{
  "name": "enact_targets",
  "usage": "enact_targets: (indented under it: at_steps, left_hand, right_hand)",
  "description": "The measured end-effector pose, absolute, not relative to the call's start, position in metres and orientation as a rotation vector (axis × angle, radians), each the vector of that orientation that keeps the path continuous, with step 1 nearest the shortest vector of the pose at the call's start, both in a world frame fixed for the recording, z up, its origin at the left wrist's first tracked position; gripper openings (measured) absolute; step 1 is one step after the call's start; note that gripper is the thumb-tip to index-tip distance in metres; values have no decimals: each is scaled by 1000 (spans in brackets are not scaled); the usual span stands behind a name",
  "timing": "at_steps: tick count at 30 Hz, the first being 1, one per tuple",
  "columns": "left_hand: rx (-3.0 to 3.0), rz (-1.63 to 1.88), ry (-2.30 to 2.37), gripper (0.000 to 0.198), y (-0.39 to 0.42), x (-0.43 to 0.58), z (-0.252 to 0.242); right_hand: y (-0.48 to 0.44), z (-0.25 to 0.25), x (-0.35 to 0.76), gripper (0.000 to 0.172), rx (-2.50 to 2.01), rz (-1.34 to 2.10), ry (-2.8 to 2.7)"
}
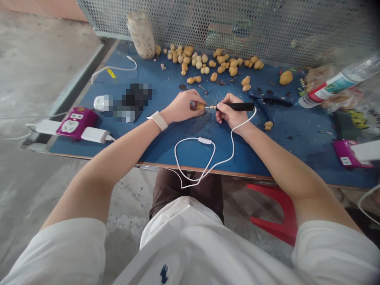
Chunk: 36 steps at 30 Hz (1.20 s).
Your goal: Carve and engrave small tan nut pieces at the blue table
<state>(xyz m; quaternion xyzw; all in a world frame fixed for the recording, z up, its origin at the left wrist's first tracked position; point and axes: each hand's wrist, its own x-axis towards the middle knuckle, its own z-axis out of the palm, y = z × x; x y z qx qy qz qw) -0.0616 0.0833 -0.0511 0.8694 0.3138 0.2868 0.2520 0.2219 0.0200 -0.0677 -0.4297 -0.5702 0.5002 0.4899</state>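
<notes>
White shirt above tiny wooden bead

This is a makeshift craft workshop, shown by the bare concrete floor, a perforated metal screen, and a blue workbench holding wooden beads, a carving pen and a power strip.

A white short-sleeved shirt fills the bottom of the frame, with loose sleeves ending above the elbows and a small navy embroidered emblem on the chest. Dark brown shorts show beyond its hem, and a cream watch-style band circles the wrist of the left hand.
</notes>
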Motion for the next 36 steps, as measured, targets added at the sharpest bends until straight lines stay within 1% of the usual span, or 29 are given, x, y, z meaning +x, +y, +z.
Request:
enact_targets:
  at_steps: [3,8,14,19,32,36]
  left_hand:
    - [2370,772,913,37,81,-60,-51]
    - [2365,734,902,32,81,-61,-48]
    - [2365,744,843,36,83,-62,-47]
    - [2377,748,857,34,84,-61,-49]
    - [2394,739,831,40,83,-62,-47]
    - [2386,739,844,37,82,-61,-47]
  right_hand:
    - [22,-71,222,79,-1023,1221,-1383]
    - [22,-70,221,77,-1040,1226,-1383]
    - [20,-67,220,78,-1029,1222,-1390]
    - [22,-70,221,78,-1010,1223,-1390]
    - [22,-72,222,78,-1033,1232,-1374]
    - [21,-71,221,77,-1038,1228,-1372]
